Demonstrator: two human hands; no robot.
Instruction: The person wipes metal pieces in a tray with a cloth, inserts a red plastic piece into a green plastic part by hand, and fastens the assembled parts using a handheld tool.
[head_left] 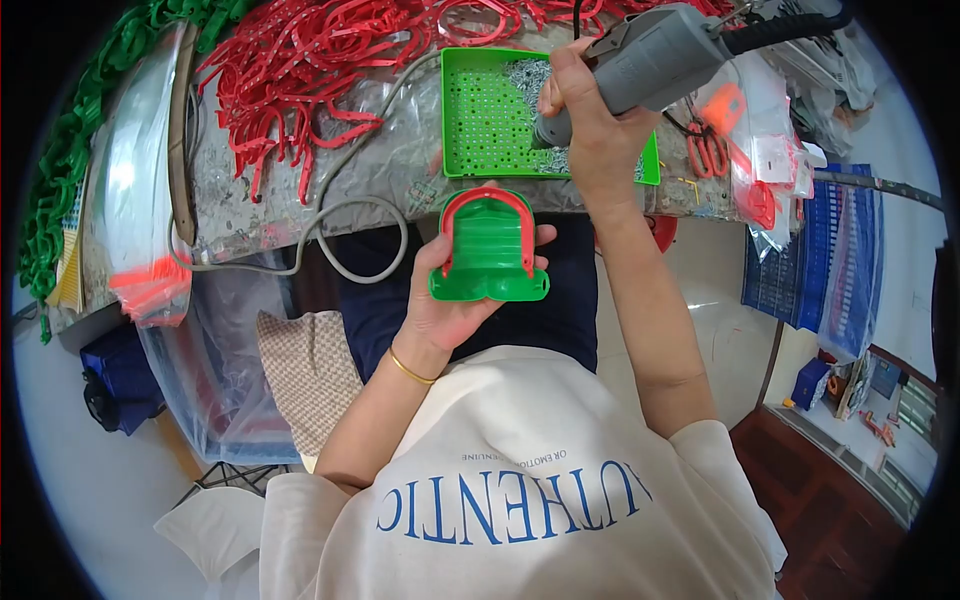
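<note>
My left hand (447,318) is closed around a green plastic piece (490,245), held in front of my lap. A red U-shaped strip (487,194) runs along the top and both sides of that piece. My right hand (605,140) grips a grey electric screwdriver (655,60), its nose pointing down and left. The screwdriver's tip is over the green perforated basket (485,172), at the small silvery screws (530,80); whether it touches one I cannot tell.
A heap of red strips (300,75) covers the back of the table. Green parts (70,170) and clear bags (145,180) lie at the left. A grey cable (365,205) loops over the front edge. Red-handled scissors (708,150) and more bags (775,165) lie right.
</note>
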